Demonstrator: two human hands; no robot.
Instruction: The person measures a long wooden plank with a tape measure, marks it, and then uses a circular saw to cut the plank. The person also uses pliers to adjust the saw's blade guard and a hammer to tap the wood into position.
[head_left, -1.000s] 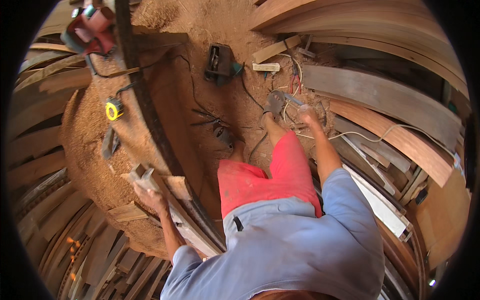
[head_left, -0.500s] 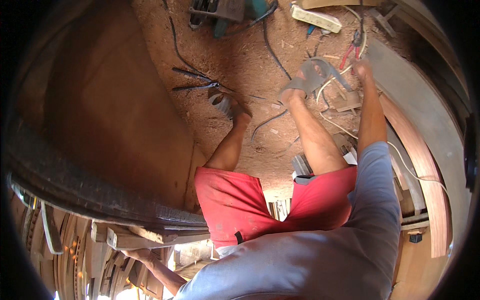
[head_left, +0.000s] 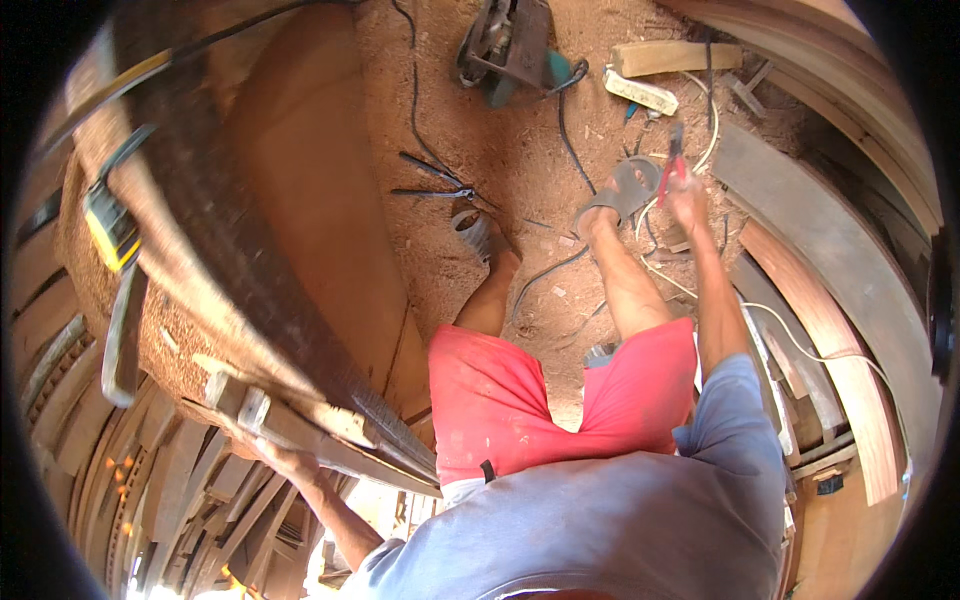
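Note:
In my right hand [head_left: 688, 203] is a pair of red-handled pliers [head_left: 675, 155], dark jaws pointing away from me, just above the floor beside my right foot. The hand is closed round the handles and slightly blurred. My left hand [head_left: 290, 460] is low on the left, against the wooden bars [head_left: 262, 412] along the edge of the dark curved bench [head_left: 270, 250]. Its fingers are blurred and partly hidden by the wood. On that edge sits a yellow and black tape measure [head_left: 112, 228], with a clamp-like metal bar beneath it.
Black-handled pincers [head_left: 435, 180] lie by my left foot. A circular saw [head_left: 507, 50] stands on the sawdust floor at the far side. Right of it are a white power strip [head_left: 640, 93] and loose cords. Long planks [head_left: 825, 350] line the right; stacked timber [head_left: 180, 500] fills the lower left.
My right hand has lifted the red-handled pliers off the floor and moved slightly left. The view has shifted, showing more of the bench edge. My left hand stays by the wooden bars.

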